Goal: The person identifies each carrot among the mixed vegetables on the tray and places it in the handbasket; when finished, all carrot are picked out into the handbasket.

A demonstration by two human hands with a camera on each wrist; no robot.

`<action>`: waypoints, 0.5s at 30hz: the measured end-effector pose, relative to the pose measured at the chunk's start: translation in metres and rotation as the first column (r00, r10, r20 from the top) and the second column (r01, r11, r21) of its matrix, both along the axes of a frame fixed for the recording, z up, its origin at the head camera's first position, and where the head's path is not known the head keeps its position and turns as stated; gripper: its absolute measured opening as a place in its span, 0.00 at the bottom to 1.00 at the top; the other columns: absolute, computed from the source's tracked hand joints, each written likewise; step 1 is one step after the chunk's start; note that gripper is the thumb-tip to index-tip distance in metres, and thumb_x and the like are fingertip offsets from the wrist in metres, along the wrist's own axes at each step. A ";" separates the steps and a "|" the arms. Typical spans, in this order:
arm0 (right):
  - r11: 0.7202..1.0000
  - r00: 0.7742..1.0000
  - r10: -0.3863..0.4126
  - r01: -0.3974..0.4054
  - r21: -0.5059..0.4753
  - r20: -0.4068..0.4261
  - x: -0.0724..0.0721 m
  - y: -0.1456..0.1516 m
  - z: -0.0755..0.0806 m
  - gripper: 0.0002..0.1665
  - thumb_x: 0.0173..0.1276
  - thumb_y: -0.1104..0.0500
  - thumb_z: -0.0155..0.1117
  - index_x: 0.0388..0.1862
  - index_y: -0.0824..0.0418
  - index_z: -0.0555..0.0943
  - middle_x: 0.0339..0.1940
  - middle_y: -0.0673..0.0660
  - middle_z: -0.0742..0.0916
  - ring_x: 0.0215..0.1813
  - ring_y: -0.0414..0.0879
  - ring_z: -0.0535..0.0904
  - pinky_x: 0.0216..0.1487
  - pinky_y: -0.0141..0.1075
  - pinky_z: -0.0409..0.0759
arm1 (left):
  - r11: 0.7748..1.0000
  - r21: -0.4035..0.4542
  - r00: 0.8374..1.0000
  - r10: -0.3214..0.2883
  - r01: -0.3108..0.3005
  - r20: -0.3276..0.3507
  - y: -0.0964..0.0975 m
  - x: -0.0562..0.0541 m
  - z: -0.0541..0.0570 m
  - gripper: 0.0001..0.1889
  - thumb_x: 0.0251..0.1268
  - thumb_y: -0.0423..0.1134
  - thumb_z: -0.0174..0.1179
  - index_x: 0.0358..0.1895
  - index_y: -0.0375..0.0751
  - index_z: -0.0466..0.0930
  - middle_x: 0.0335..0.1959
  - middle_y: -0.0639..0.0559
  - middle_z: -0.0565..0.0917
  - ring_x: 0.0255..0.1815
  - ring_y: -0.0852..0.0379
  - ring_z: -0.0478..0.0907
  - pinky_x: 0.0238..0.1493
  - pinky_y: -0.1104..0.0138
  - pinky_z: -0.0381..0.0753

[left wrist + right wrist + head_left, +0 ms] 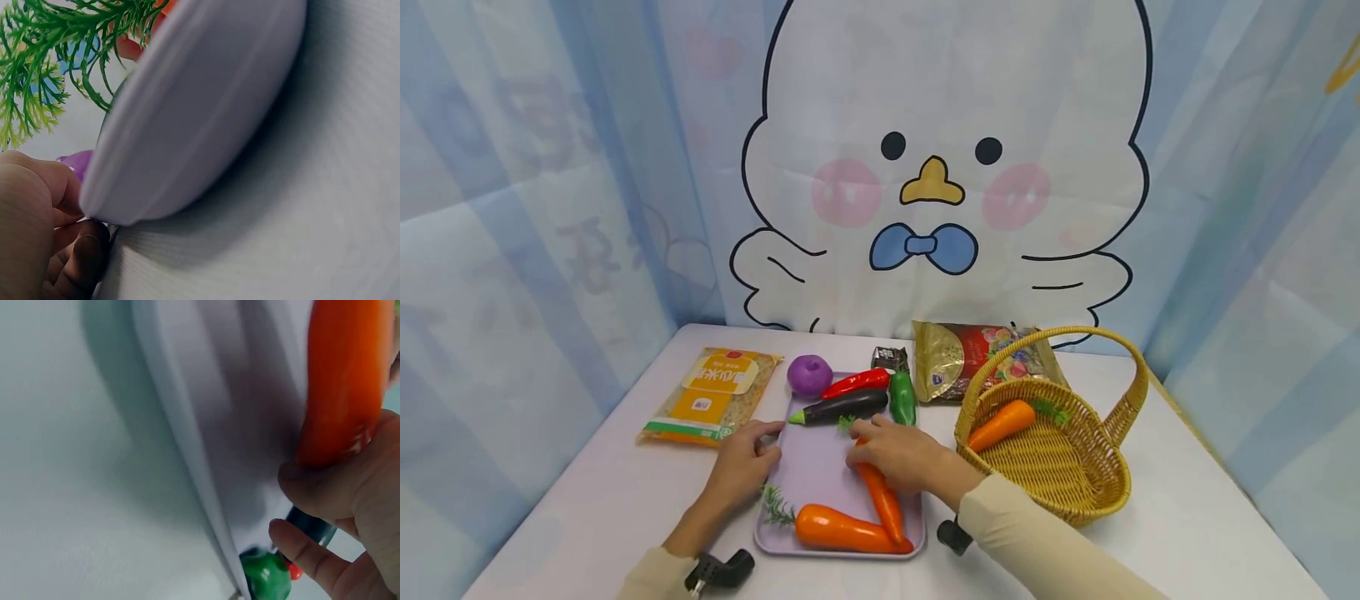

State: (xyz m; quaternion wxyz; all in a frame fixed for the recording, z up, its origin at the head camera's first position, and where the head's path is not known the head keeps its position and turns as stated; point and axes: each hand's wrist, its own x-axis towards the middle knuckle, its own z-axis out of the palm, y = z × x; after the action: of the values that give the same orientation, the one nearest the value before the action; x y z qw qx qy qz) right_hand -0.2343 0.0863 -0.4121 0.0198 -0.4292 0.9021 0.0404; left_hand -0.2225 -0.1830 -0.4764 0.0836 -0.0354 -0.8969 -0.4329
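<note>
My right hand grips a toy carrot near its leafy end, over the light purple tray. The carrot's tip overlaps a second toy carrot, which lies along the tray's near edge. At the tray's left rim, my left hand pinches the edge with curled fingers; its fingertips are partly hidden in the left wrist view. A toy eggplant, a red chili pepper and a green pepper sit at the tray's far end. The right wrist view shows the thumb against the carrot.
On the right stands a wicker basket with a tall handle and one carrot inside. A purple onion is at the tray's far left corner. Behind are a red-gold bag and a small dark packet; a grain bag lies left.
</note>
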 end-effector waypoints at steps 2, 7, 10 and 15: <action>1.000 1.000 -0.013 0.013 -0.006 0.008 -0.001 0.002 0.001 0.25 0.66 0.63 0.68 0.57 0.37 0.85 0.66 0.47 0.77 0.62 0.47 0.72 0.59 0.40 0.78 | 1.000 0.004 1.000 0.000 0.000 0.003 0.000 0.001 0.000 0.23 0.60 0.29 0.60 0.61 0.35 0.82 0.43 0.46 0.81 0.28 0.56 0.69 0.26 0.69 0.68; 1.000 1.000 -0.020 0.020 -0.013 0.016 -0.001 0.004 0.007 0.28 0.64 0.64 0.71 0.60 0.40 0.84 0.66 0.46 0.79 0.62 0.46 0.72 0.59 0.39 0.78 | 1.000 0.008 1.000 0.007 -0.008 0.009 0.000 0.001 0.001 0.23 0.60 0.29 0.60 0.61 0.35 0.82 0.44 0.46 0.81 0.28 0.56 0.69 0.26 0.69 0.68; 1.000 1.000 -0.008 0.008 -0.017 0.000 0.000 0.005 0.012 0.30 0.62 0.64 0.73 0.61 0.41 0.83 0.64 0.46 0.81 0.61 0.46 0.73 0.59 0.40 0.79 | 1.000 0.013 1.000 0.006 -0.006 0.009 0.000 0.001 0.000 0.23 0.60 0.29 0.60 0.61 0.35 0.82 0.44 0.46 0.81 0.28 0.56 0.69 0.25 0.69 0.68; 1.000 1.000 -0.005 0.004 -0.027 -0.017 0.001 0.006 0.017 0.32 0.60 0.64 0.74 0.63 0.42 0.82 0.60 0.45 0.82 0.60 0.46 0.73 0.57 0.40 0.79 | 1.000 0.020 1.000 0.002 -0.002 0.001 0.000 0.001 -0.001 0.23 0.60 0.29 0.60 0.61 0.35 0.82 0.44 0.45 0.81 0.27 0.56 0.69 0.25 0.69 0.68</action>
State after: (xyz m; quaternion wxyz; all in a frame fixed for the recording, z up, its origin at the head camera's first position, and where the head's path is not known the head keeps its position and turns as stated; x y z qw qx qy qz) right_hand -0.2333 0.0927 -0.3955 0.0064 -0.4271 0.9036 0.0317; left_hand -0.2218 -0.1826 -0.4772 0.0842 -0.0333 -0.8925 -0.4419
